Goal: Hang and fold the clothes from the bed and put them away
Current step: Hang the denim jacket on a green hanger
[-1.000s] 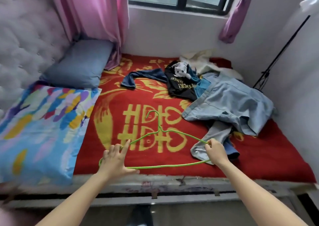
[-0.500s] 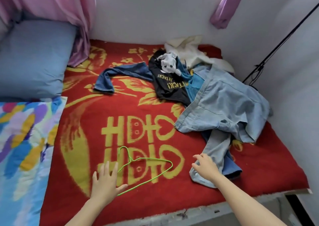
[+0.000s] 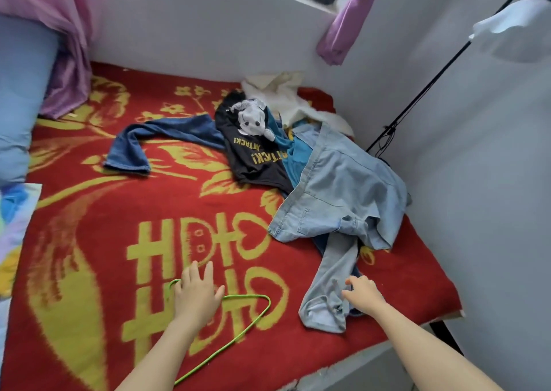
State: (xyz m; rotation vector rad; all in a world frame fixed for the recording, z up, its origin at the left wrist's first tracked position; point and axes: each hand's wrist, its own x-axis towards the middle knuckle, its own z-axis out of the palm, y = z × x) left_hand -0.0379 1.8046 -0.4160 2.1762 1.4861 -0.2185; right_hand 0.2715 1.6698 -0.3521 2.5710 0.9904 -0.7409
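A green wire hanger point(image 3: 256, 316) lies flat on the red and yellow blanket point(image 3: 104, 226) near the bed's front edge. My left hand point(image 3: 196, 293) rests over its hook end with fingers straight. My right hand point(image 3: 362, 296) hovers with fingers loosely spread at the leg end of the light blue jeans point(image 3: 343, 199), which sprawl on the right side. Behind them lie a black T-shirt with yellow letters point(image 3: 253, 158), dark blue jeans point(image 3: 155, 140) and a white garment point(image 3: 286, 98).
A grey-blue pillow point(image 3: 18, 98) and a colourful quilt point(image 3: 12, 211) sit on the left. Pink curtains point(image 3: 59, 32) hang at the back. A black pole point(image 3: 432, 80) leans along the white right wall, with a white cloth point(image 3: 512, 29) above it.
Both hands lowered the hanger onto the blanket and let go of it. My right hand moved right to the jeans leg. The view came closer to the bed.
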